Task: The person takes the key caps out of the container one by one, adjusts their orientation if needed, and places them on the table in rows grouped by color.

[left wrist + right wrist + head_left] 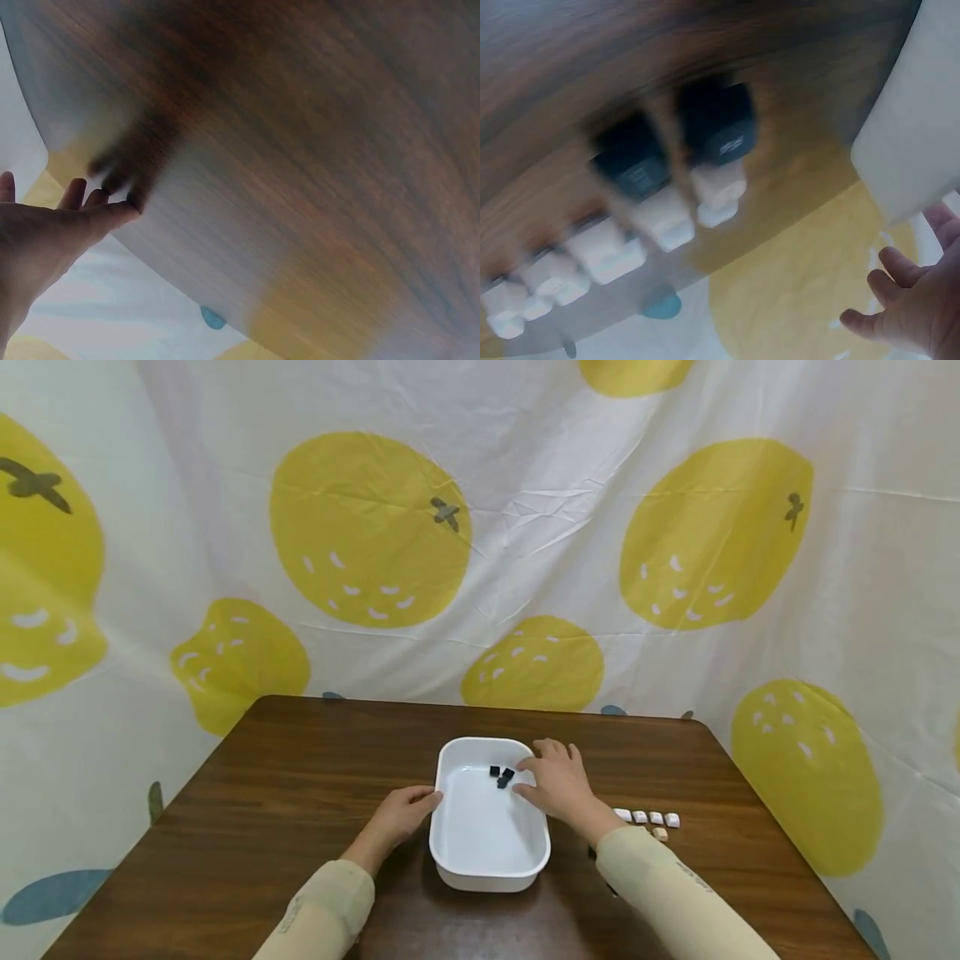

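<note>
A white rectangular tray stands on the table with three small black keycaps in its far right part. At its left rim rests my left hand, fingertips right at the edge and fingers fairly straight, as the left wrist view also shows. My right hand reaches over the right rim, thumb and fingers spread apart beside the black keycaps, with nothing seen between them. In the right wrist view its fingers are apart next to the tray's outer wall.
Right of the tray, white keycaps lie in a row, with a beige keycap nearer. More black keycaps on the table show blurred in the right wrist view. Behind the brown table hangs a lemon-print cloth.
</note>
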Demonstrator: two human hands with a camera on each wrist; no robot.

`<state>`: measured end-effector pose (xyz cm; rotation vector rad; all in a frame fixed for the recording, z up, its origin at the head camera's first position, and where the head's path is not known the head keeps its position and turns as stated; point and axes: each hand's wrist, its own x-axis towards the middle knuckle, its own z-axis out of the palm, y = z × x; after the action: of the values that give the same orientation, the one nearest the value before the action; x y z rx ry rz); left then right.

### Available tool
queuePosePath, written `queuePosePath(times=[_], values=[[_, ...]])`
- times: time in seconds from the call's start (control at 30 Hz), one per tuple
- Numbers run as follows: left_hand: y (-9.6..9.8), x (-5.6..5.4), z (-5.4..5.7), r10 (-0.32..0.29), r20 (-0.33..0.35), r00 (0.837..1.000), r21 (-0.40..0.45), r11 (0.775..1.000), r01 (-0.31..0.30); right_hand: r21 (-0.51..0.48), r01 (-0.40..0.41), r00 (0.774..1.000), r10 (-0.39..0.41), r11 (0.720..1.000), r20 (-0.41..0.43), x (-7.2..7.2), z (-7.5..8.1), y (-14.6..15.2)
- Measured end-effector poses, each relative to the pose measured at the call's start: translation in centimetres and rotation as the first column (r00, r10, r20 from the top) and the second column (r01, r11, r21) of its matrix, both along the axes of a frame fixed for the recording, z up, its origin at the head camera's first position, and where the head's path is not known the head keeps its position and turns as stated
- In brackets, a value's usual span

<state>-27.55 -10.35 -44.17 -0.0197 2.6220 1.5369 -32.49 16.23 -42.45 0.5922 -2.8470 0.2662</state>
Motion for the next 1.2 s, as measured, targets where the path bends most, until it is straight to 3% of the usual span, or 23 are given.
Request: queuePosePath(times=[0.27,0.53,0.67,0.77,0.83,0.97,1.0,1.07,1.2], values=[[0.1,-0.1,0.1,-0.007,-0.022,1.000,0.012,1.000,0.007,0.229,0.078,0.996,-0.086,0.970,0.024,-2.3,0.3,-2.7],[0.4,-0.2,0.0,-0.010,-0.015,1.000,0.017,1.000,0.010,0.428,0.141,0.990,-0.120,0.893,-0.074,-3.1,-0.8,-4.1],[0.5,-0.1,0.0,-0.013,-0.011,1.000,0.018,1.000,0.013,0.470,0.108,0.992,-0.062,0.876,-0.113,-3.0,-1.3,-4.1],[0.5,-0.1,0.1,-0.011,-0.001,1.000,0.013,1.000,0.011,0.499,0.037,0.988,0.044,0.866,-0.149,-2.9,-1.3,-4.1],[0.4,-0.1,0.2,-0.012,-0.003,1.000,0.013,1.000,0.012,0.558,-0.006,0.977,0.124,0.830,-0.174,-2.7,-1.0,-4.3],[0.2,-0.2,0.2,-0.010,-0.009,1.000,0.016,1.000,0.010,0.727,-0.029,0.942,0.262,0.686,-0.210,-1.7,-0.6,-5.2],[0.1,-0.2,0.2,-0.011,-0.013,1.000,0.015,1.000,0.011,0.748,-0.034,0.935,0.286,0.663,-0.211,-1.4,-0.5,-5.4],[0.1,-0.1,0.2,-0.010,-0.012,1.000,0.011,1.000,0.010,0.744,-0.052,0.926,0.311,0.666,-0.214,-0.9,-0.6,-5.7],[-0.1,0.0,0.1,-0.012,-0.007,1.000,0.000,1.000,0.012,0.592,-0.147,0.944,0.290,0.792,-0.155,-0.5,-0.9,-5.6]])
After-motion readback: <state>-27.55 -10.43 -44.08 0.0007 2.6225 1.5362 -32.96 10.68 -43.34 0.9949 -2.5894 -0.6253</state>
